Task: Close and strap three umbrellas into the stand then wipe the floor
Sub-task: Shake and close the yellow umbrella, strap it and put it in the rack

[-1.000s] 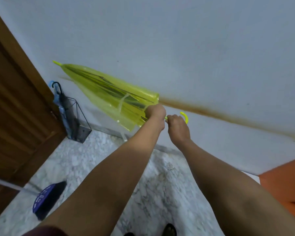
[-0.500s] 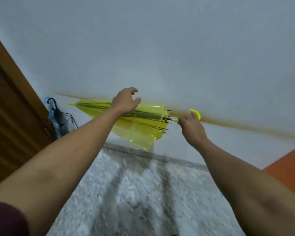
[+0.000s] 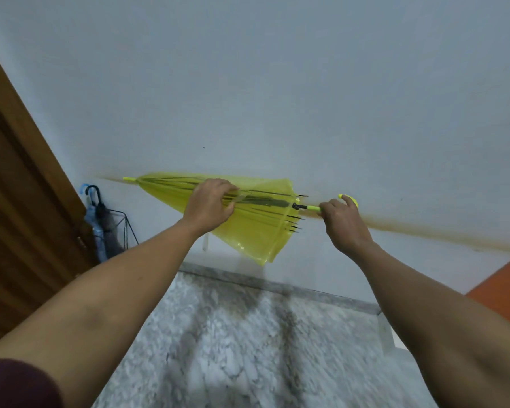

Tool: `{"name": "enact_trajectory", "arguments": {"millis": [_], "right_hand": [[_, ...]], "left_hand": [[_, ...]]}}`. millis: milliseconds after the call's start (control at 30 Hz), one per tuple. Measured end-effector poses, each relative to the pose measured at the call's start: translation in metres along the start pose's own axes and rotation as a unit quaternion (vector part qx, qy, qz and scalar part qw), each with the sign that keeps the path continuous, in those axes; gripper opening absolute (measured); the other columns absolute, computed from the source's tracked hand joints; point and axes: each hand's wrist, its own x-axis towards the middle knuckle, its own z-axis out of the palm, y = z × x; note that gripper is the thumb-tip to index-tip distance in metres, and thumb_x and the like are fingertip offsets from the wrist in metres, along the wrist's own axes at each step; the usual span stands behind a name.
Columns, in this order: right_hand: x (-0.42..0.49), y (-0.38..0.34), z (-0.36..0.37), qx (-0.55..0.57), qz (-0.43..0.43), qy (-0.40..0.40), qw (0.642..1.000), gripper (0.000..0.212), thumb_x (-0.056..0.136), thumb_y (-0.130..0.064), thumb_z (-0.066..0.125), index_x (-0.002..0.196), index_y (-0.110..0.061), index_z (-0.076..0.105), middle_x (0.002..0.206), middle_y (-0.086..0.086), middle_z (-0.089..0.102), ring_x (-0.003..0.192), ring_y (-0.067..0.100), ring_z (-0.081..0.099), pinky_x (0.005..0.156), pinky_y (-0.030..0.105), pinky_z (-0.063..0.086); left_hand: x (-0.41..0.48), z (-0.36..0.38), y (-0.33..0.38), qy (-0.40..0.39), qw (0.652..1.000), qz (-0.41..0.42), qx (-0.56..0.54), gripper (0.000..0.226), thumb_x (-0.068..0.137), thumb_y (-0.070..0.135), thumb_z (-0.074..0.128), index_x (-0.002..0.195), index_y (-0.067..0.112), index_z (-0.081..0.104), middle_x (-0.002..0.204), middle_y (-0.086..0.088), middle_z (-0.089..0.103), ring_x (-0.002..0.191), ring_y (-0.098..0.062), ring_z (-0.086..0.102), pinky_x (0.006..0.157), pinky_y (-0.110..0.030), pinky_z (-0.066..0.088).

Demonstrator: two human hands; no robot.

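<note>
Two hands around yellow umbrella

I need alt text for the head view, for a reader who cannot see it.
A person holds a closed yellow see-through umbrella sideways before a pale wall: the left hand grips its folded canopy, the right hand its handle. At left, a wire stand beside a wooden door holds two more umbrellas.

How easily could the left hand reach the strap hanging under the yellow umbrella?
Probably yes: the strap hangs free just below the left hand, nothing between them. That hand grips the yellow umbrella by its canopy and must let go first; the right hand holds the handle.
</note>
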Motion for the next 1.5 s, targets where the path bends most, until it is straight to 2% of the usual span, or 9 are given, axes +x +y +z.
{"name": "enact_trajectory", "arguments": {"millis": [167,467,567,700,833,1067,1267,1367,1500], "right_hand": [[-0.001,-0.007,-0.002,0.009,0.004,0.008,1.000,0.016,0.095,0.000,0.051,0.083,-0.009,0.058,0.074,0.006,0.056,0.075,0.031,0.054,0.109,0.046,0.032],[-0.002,-0.010,-0.010,0.011,0.019,0.008,1.000,0.018,0.099,-0.005,0.047,0.086,-0.009,0.060,0.078,0.006,0.059,0.077,0.030,0.055,0.111,0.044,0.029],[-0.005,-0.011,-0.015,0.013,0.023,0.009,1.000,0.019,0.098,-0.003,0.048,0.084,-0.008,0.059,0.076,0.007,0.058,0.075,0.030,0.053,0.110,0.047,0.032],[-0.007,-0.006,-0.020,0.014,0.017,0.016,1.000,0.020,0.100,-0.007,0.047,0.082,-0.010,0.057,0.074,0.003,0.052,0.073,0.028,0.051,0.110,0.045,0.031],[-0.012,0.000,-0.025,0.017,-0.005,0.034,0.999,0.019,0.098,-0.006,0.052,0.079,-0.011,0.055,0.071,-0.002,0.043,0.066,0.028,0.048,0.108,0.045,0.032],[-0.017,-0.001,-0.035,0.061,0.006,0.015,0.998,0.020,0.102,-0.016,0.047,0.089,-0.009,0.060,0.078,0.000,0.050,0.069,0.023,0.037,0.094,0.042,0.037],[-0.014,0.001,-0.055,0.100,0.008,-0.010,0.995,0.021,0.102,-0.024,0.045,0.096,-0.010,0.059,0.087,-0.001,0.053,0.074,0.021,0.041,0.096,0.037,0.030],[-0.012,-0.007,-0.059,0.139,0.052,-0.006,0.989,0.022,0.098,-0.027,0.050,0.093,-0.008,0.060,0.080,-0.002,0.054,0.078,0.026,0.046,0.091,0.036,0.034],[-0.010,-0.013,-0.066,0.180,0.099,-0.003,0.979,0.039,0.080,-0.046,0.049,0.081,-0.009,0.062,0.065,0.000,0.055,0.075,0.030,0.051,0.073,0.029,0.033]], "left_hand": [[-0.003,-0.005,0.007,0.024,0.999,-0.031,-0.008,0.055,0.071,0.044,0.076,0.117,0.022,0.055,0.114,0.000,0.053,0.106,-0.018,0.049,0.080,-0.031,0.046],[-0.012,-0.013,0.019,-0.049,0.982,-0.088,-0.159,0.016,0.074,0.012,0.062,0.087,0.017,0.069,0.063,0.009,0.057,0.059,-0.011,0.053,0.060,-0.031,0.051],[-0.015,-0.016,0.022,-0.106,0.980,-0.104,-0.131,0.012,0.072,0.027,0.059,0.078,0.021,0.068,0.065,0.007,0.059,0.063,-0.014,0.056,0.063,-0.035,0.053],[-0.015,-0.021,0.022,0.024,0.997,-0.050,-0.050,0.021,0.073,0.031,0.053,0.089,0.020,0.063,0.089,0.008,0.056,0.090,-0.019,0.055,0.079,-0.035,0.044],[-0.006,-0.034,0.015,-0.037,0.999,-0.029,-0.018,0.089,0.068,0.044,0.060,0.147,0.026,0.025,0.149,0.000,0.030,0.141,-0.024,0.023,0.114,-0.046,0.021],[-0.009,-0.031,0.013,-0.268,0.948,0.101,0.143,0.156,0.026,0.097,0.057,0.150,0.038,-0.018,0.162,0.006,-0.009,0.149,-0.025,-0.011,0.117,-0.060,-0.003],[-0.018,-0.023,0.019,-0.199,0.930,0.121,0.286,0.150,0.052,0.049,0.089,0.148,0.030,-0.025,0.162,-0.002,-0.004,0.149,-0.032,0.002,0.116,-0.059,0.013],[-0.019,-0.023,0.022,-0.134,0.937,0.113,0.302,0.119,0.074,0.006,0.071,0.151,0.029,-0.017,0.162,-0.003,0.009,0.146,-0.034,0.018,0.111,-0.058,0.024],[-0.019,-0.025,0.025,-0.128,0.938,0.112,0.303,0.101,0.077,-0.001,0.060,0.154,0.028,0.001,0.155,-0.001,0.029,0.134,-0.031,0.038,0.097,-0.053,0.037]]}}
